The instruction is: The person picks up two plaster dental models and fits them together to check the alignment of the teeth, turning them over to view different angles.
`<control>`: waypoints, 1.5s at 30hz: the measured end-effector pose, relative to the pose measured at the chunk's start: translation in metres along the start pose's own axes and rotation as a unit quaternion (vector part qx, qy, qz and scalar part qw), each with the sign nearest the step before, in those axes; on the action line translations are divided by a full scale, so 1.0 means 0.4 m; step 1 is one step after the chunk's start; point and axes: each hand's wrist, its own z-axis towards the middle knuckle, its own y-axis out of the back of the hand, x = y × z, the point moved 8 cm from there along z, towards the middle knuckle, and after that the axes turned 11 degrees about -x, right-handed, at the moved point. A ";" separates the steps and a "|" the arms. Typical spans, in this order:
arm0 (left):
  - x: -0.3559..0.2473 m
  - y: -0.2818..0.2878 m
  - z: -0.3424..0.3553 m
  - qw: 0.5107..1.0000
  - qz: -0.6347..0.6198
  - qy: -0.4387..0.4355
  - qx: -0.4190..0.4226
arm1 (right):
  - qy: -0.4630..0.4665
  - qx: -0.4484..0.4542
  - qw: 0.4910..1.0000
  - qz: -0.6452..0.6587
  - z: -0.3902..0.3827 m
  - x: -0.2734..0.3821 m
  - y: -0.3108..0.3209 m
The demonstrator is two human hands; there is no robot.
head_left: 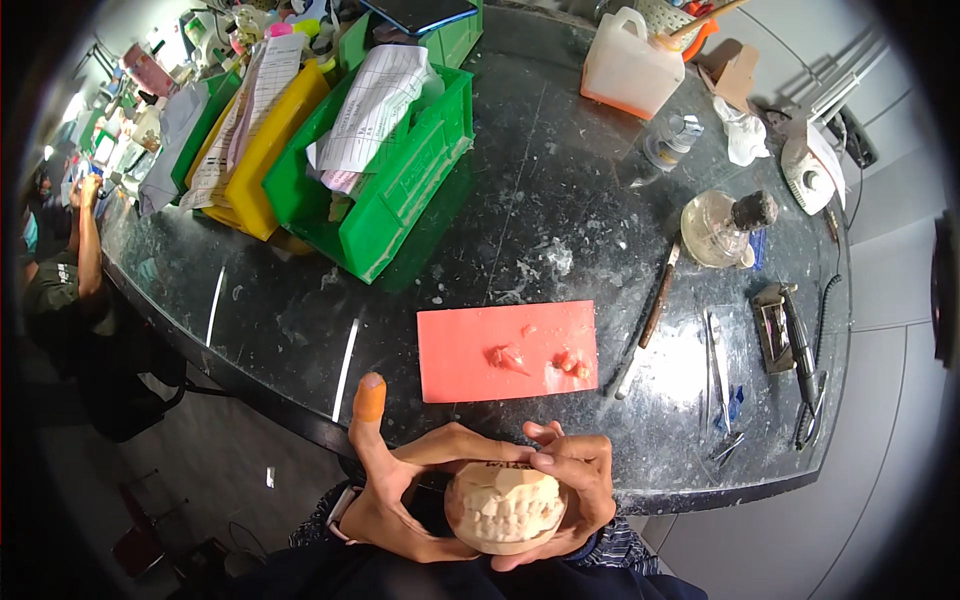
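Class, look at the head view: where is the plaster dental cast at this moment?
The plaster dental cast sits low in the middle of the head view, cupped between the left hand and right hand, just in front of the dark worktop and below the pink wax sheet.

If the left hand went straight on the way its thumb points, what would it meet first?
Likely the edge of the dark worktop, left of the pink sheet. The left hand cups the plaster dental model, thumb raised and pointing up-picture. Depth is unclear, so it could pass above the edge.

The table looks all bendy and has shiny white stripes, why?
In the head view, the fisheye lens curves the dark table edge toward the rim; the stripes are lamp glare. The corners go black, while the tooth model in both hands stays sharp.
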 end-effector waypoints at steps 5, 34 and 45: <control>-0.012 -0.004 0.007 1.000 -0.011 -0.017 -0.011 | 0.007 0.018 0.999 0.040 -0.019 -0.012 0.009; -0.078 -0.013 0.056 0.980 0.177 -0.083 -0.037 | -0.193 0.051 0.975 0.099 -0.038 -0.039 -0.023; -0.085 0.009 0.040 0.984 0.155 -0.074 -0.042 | -0.065 0.091 0.994 0.015 -0.025 -0.017 -0.034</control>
